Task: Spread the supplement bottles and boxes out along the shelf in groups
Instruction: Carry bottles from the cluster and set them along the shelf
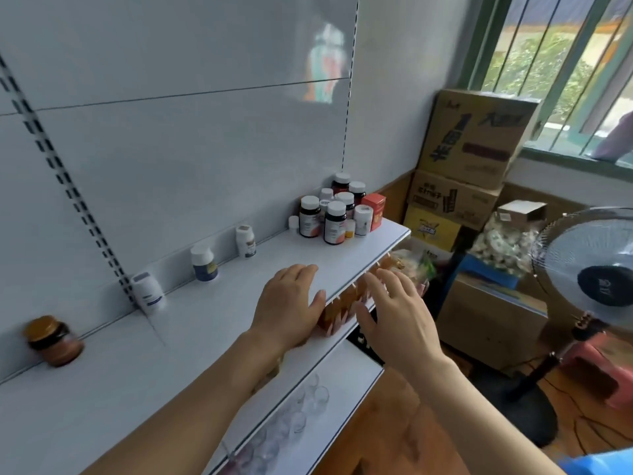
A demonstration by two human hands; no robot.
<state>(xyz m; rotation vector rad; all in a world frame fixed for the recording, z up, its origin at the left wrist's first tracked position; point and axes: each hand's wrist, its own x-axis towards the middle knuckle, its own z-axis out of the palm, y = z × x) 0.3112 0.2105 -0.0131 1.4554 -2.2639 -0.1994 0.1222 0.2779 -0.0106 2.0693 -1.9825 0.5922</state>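
Observation:
A white shelf runs from lower left to upper right. Several supplement bottles crowd together at its far right end, with a red box beside them. Three white bottles stand apart along the back: one, another and a third. A brown jar with a gold lid sits at the far left. My left hand hovers open over the shelf's front edge. My right hand is open just in front of the shelf, holding nothing.
Orange packets hang below the shelf edge, and clear cups sit on a lower shelf. Stacked cardboard boxes stand by the barred window at right. A standing fan is at the far right, above a wooden floor.

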